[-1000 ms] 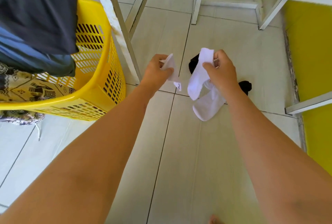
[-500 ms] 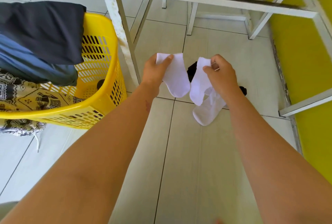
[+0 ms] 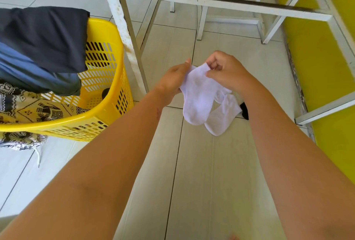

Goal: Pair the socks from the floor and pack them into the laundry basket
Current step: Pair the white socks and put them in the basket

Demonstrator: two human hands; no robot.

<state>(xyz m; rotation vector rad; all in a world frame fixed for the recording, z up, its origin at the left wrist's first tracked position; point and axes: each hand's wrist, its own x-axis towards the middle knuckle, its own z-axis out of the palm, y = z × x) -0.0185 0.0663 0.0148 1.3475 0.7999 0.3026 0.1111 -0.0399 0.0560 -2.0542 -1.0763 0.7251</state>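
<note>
My left hand [image 3: 173,78] and my right hand [image 3: 224,70] meet in front of me, both gripping the cuffs of a pair of white socks [image 3: 197,97] held together. The socks hang down from the hands above the tiled floor. Another white sock [image 3: 221,120] shows below and right of them, partly behind the held pair; I cannot tell whether it hangs or lies on the floor. A black sock [image 3: 244,111] lies on the floor, mostly hidden by my right forearm. The yellow laundry basket [image 3: 113,78] stands to the left.
Dark and blue clothes [image 3: 44,47] and a patterned cloth [image 3: 28,109] drape over the basket. White metal frame legs [image 3: 123,28] rise just right of the basket, with more white bars [image 3: 240,7] behind. A yellow wall [image 3: 315,57] runs along the right.
My hands have come together, bringing the two white socks from side by side into one overlapping pair. The view has tilted, so basket and frame sit lower in the picture.
</note>
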